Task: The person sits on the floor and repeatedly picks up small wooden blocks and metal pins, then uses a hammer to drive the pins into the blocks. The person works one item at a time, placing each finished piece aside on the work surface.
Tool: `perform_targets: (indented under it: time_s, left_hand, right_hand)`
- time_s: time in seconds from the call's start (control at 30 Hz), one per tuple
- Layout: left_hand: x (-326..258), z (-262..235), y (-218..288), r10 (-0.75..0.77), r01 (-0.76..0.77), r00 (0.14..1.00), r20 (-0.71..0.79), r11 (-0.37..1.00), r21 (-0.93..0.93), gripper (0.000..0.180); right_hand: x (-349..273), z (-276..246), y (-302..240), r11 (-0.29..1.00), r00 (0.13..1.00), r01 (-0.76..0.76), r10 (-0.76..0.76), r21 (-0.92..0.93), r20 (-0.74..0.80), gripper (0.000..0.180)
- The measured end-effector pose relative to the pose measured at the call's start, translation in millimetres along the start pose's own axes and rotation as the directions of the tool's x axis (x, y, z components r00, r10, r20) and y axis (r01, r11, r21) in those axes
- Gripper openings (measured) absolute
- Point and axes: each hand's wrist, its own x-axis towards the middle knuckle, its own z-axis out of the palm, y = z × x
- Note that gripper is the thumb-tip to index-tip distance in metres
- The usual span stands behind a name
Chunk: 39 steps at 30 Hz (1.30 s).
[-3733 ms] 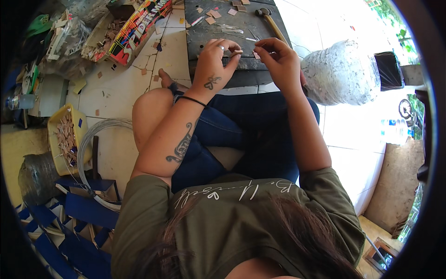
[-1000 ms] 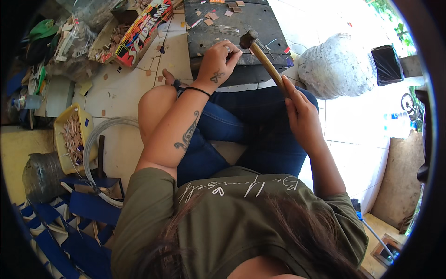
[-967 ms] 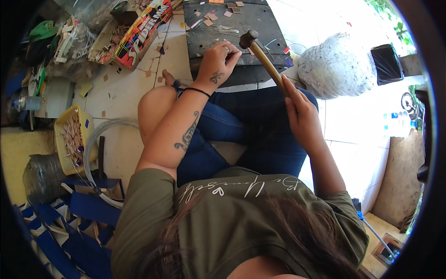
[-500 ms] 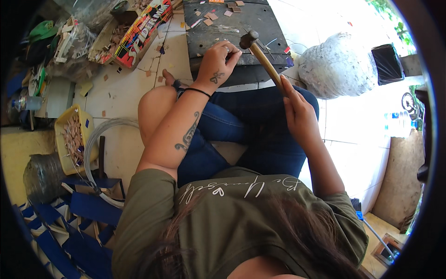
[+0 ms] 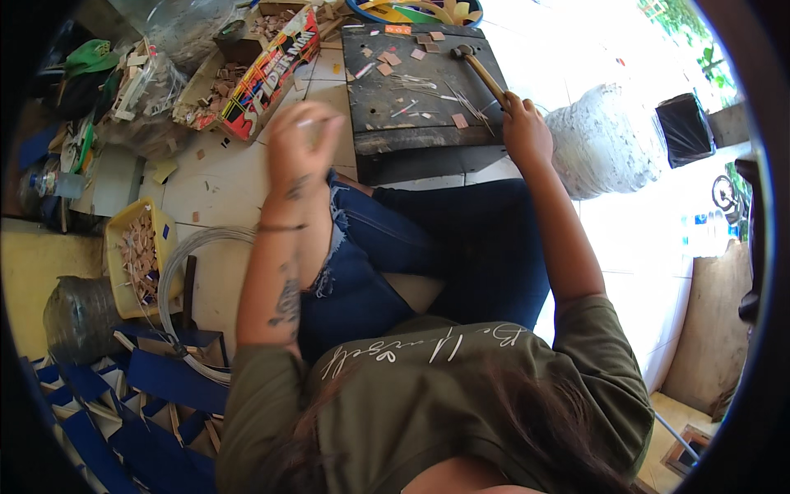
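Note:
I sit on the floor with a dark wooden board (image 5: 387, 107) in front of my knees. My right hand (image 5: 525, 132) grips the wooden handle of a hammer (image 5: 481, 70), whose head rests on the board's far part. Thin metal pins and small tan squares (image 5: 387, 62) lie scattered over the board. My left hand (image 5: 300, 144) is lifted off the board to its left and is blurred by motion. Its fingers are pinched on a small pale piece (image 5: 309, 122).
A colourful cardboard box (image 5: 263, 78) of small pieces lies left of the board. A yellow basket (image 5: 136, 263) of wood bits, a wire coil (image 5: 185, 280) and blue strips (image 5: 123, 412) are at my left. A white sack (image 5: 605, 136) stands at the right.
My left hand has lifted off the board and swung left and toward me. My right hand has moved forward, and the hammer now lies lower, with its head on the board.

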Motion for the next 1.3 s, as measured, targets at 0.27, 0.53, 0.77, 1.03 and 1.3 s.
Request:
perform_targets:
  time_s: [0.27, 0.53, 0.77, 1.03, 1.3]
  left_hand:
    - [-109.0, -306.1, -148.2, -0.509, 0.437, 0.846, -0.158, 0.494, 0.752, 0.020]
    - [-117.5, -353.8, -188.1, -0.656, 0.530, 0.675, -0.337, 0.115, 0.840, 0.037]
    - [17.0, -120.3, -139.9, -0.264, 0.207, 0.962, 0.062, 0.863, 0.461, 0.042]
    - [135.3, 129.1, -32.5, 0.054, -0.100, 0.925, 0.376, 0.989, 0.106, 0.041]
    - [166.5, 217.9, -30.6, -0.042, -0.187, 0.894, 0.445, 0.869, 0.458, 0.028]
  right_hand:
    - [22.5, -9.5, -31.6, 0.943, 0.941, 0.333, -0.332, -0.015, 0.059, 0.025]
    - [74.7, -4.8, -73.6, 0.920, 0.905, 0.347, -0.277, -0.184, 0.321, 0.019]
    - [95.6, 6.4, -58.4, 0.935, 0.887, 0.353, -0.326, -0.026, 0.326, 0.021]
    - [73.6, 19.0, -27.8, 0.518, 0.962, -0.113, -0.157, 0.848, 0.224, 0.018]
    - [55.0, 6.0, -26.7, 0.809, 0.969, 0.172, -0.241, 0.562, 0.050, 0.017]
